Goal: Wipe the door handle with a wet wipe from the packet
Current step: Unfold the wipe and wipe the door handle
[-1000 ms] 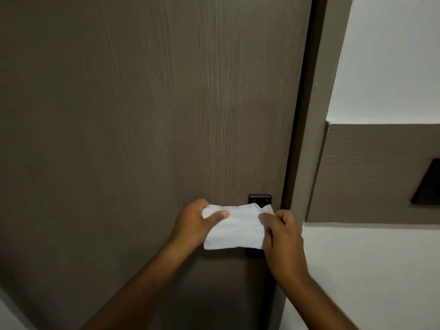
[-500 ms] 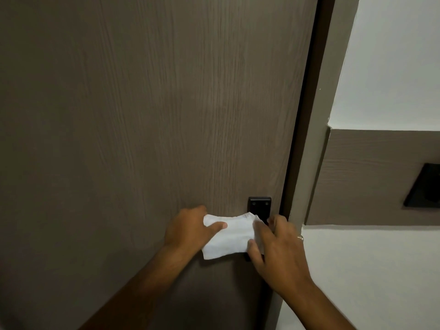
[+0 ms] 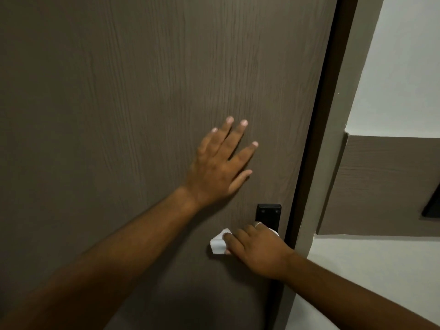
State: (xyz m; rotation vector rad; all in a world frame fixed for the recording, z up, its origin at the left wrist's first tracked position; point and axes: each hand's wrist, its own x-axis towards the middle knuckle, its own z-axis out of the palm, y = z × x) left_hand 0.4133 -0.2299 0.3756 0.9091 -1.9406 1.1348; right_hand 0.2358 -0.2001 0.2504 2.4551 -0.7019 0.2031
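Head view: right hand [image 3: 259, 248] is gripping the wipe [image 3: 218, 244] over the door handle.
Left hand [image 3: 220, 163] is lying flat, fingers spread, against the door [image 3: 119, 115], above the black plate [image 3: 268, 214].

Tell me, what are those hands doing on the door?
A person is cleaning the black door handle. The right hand wraps a white wet wipe over the lever, which is hidden underneath. The left hand lies flat and open on the brown wood-grain door, above the handle.
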